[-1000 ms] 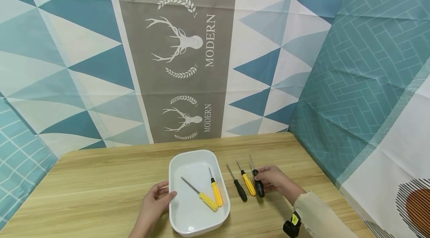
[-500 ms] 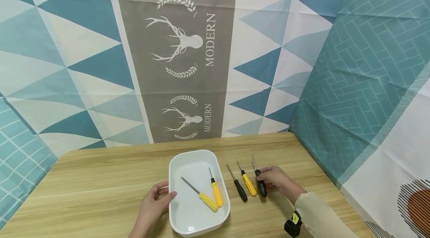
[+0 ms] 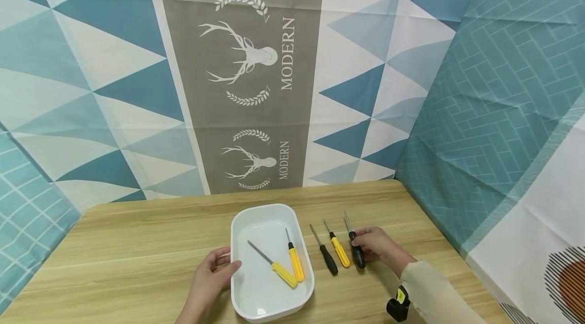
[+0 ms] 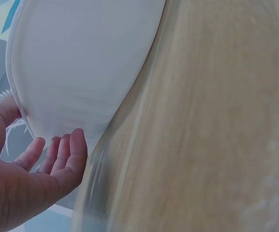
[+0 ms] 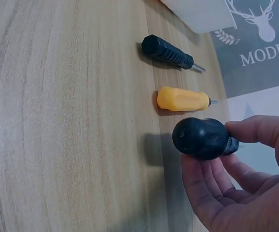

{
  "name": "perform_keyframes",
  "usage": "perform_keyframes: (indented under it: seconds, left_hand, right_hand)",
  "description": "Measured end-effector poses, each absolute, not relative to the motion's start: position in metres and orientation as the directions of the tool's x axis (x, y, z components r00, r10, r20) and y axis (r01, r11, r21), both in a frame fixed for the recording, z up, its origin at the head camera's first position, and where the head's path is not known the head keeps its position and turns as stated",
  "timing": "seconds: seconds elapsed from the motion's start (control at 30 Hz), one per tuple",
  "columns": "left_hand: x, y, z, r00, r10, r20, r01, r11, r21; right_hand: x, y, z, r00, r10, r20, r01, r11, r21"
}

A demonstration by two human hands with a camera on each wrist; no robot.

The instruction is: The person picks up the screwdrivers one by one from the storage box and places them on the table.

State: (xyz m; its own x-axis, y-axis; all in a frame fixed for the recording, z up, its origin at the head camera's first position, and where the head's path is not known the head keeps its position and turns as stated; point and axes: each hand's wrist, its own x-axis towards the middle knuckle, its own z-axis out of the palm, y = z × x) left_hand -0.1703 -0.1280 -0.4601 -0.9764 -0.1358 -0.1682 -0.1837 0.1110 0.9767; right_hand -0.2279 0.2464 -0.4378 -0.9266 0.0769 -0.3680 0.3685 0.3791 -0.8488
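Head view: right hand (image 3: pixel 374 245) pinches the thick black screwdriver (image 3: pixel 359 258) near its collar, probably for control of the shaft. Left hand (image 3: pixel 211 273) grips the white tray (image 3: pixel 253 296), thumb over rim, presumably steadying it. Between, on the bench (image 3: pixel 137 268), slim black screwdriver (image 3: pixel 328 261) and yellow screwdriver (image 3: pixel 340 253), tips away. Inside the tray: two more yellow-handled drivers (image 3: pixel 295 264), handle ends near each other.

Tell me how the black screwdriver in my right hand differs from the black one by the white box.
The held screwdriver has a bulky, rounded handle; the lying screwdriver has a slimmer, ridged one. The right hand grips the held screwdriver, while the lying screwdriver rests untouched on the table. Both have black handles and metal shafts.
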Motion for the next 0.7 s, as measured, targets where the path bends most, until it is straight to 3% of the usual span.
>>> perform_keyframes:
  seconds: [0.7]
  left_hand:
    - [-0.1701, -0.1284, -0.4612, -0.975, -0.141, -0.174, -0.191, 0.115, 0.975]
  right_hand:
    - [-0.2309, 0.2482, -0.4434, -0.931, 0.102, -0.35, 0.36, 0.406, -0.84]
